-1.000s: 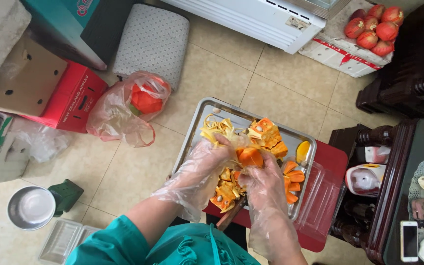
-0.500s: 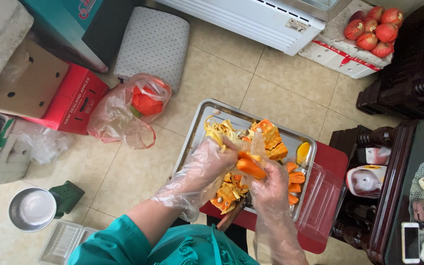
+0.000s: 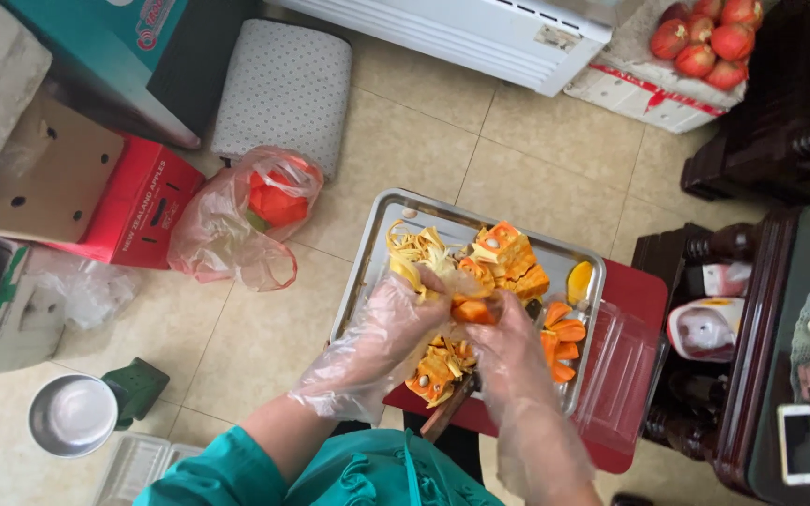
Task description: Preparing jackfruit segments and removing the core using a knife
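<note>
- Orange pumpkin piece (image 3: 473,311) sits between my two hands over the steel tray (image 3: 377,245); both hands wear thin clear plastic gloves.
- My left hand (image 3: 403,323) is closed on the piece from the left side, fingers curled over its top.
- My right hand (image 3: 508,345) grips the same piece from the right, so the two hands meet on it.
- The tray rests on a red stool (image 3: 644,298), a low surface in front of me, and holds cut pumpkin chunks (image 3: 510,262), stringy yellow pulp (image 3: 414,245) and smaller orange slices (image 3: 562,339).
- A dark knife handle (image 3: 444,420) pokes out from under my hands at the tray's near edge.
- On the tiled floor (image 3: 536,150) to the left lies a clear plastic bag (image 3: 227,234) with orange scraps inside, beside a red cardboard box (image 3: 138,211).
- A small steel bowl (image 3: 72,414) stands on the floor near my left elbow.
</note>
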